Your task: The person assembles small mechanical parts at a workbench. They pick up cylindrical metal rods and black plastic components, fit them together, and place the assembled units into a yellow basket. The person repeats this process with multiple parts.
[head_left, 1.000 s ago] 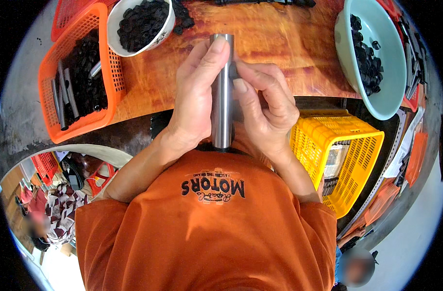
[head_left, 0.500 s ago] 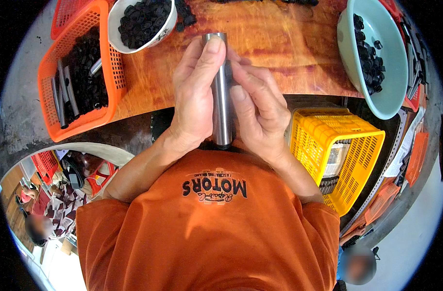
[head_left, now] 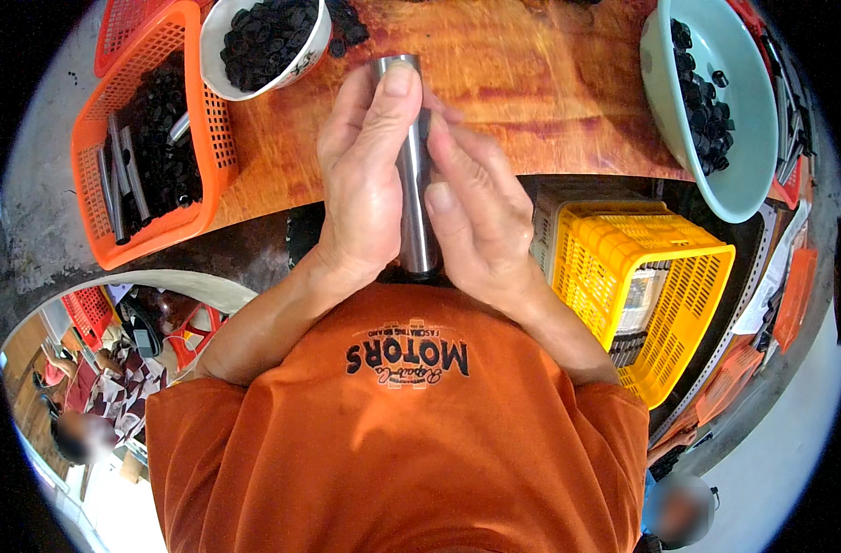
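Note:
A smooth silver metal tube (head_left: 417, 207) stands lengthwise between my hands, in front of my chest. My left hand (head_left: 358, 189) is closed round its far part, with the thumb lying along the top near the open-looking end. From the other side my right hand (head_left: 489, 217) presses against the tube, its fingers bent partly behind it and its thumb at the side. The near end of the tube looks dark, close to the shirt; the fingertips behind the tube are hidden.
An orange basket (head_left: 219, 157) with black pieces and metal tubes stands left. Beside it is a white bowl (head_left: 321, 51) of black parts on the wooden table (head_left: 549, 92). A pale blue basin (head_left: 757, 138) and yellow crate (head_left: 674, 240) are right. Two other people appear at the lower sides.
Both hands and the tube have shifted slightly left together. The grip on the tube looks much the same.

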The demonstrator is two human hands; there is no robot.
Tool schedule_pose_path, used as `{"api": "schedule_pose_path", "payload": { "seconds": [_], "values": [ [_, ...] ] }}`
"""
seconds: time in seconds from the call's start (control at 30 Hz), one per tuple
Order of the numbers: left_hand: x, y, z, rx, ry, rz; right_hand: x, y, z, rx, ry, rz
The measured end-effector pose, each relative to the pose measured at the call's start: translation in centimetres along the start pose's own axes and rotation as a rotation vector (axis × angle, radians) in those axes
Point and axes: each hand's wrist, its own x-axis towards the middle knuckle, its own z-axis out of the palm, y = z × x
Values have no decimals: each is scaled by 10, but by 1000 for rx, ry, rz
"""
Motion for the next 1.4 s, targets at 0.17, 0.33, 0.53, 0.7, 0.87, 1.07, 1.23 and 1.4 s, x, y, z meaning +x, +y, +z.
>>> {"api": "schedule_pose_path", "payload": {
  "seconds": [0.17, 0.33, 0.53, 0.7, 0.87, 1.07, 1.23, 1.4],
  "values": [
    [3, 2, -9, 38, -68, -83, -2, 2, -3, 197, -33, 112],
    [1, -2, -7, 92, -73, -25, -14, 7, 8, 276, 5, 115],
    [3, -18, -1, 20, -31, -137, -27, 6, 5, 286, 18, 222],
    [5, -27, 8, 271, -69, -148, -51, 10, -2, 400, 145, 428],
    [10, -24, 4, 505, -352, -315, -63, 0, -31, 794, 227, 831],
    [22, -41, 13, 718, -410, -367, -67, 10, -42, 938, 281, 1031],
    [30, -39, 17, 852, -362, -445, -70, 21, -41, 915, 313, 1017],
    [34, -36, 28, 888, -339, -443, -71, 30, -43, 935, 361, 980]
  ]
}}
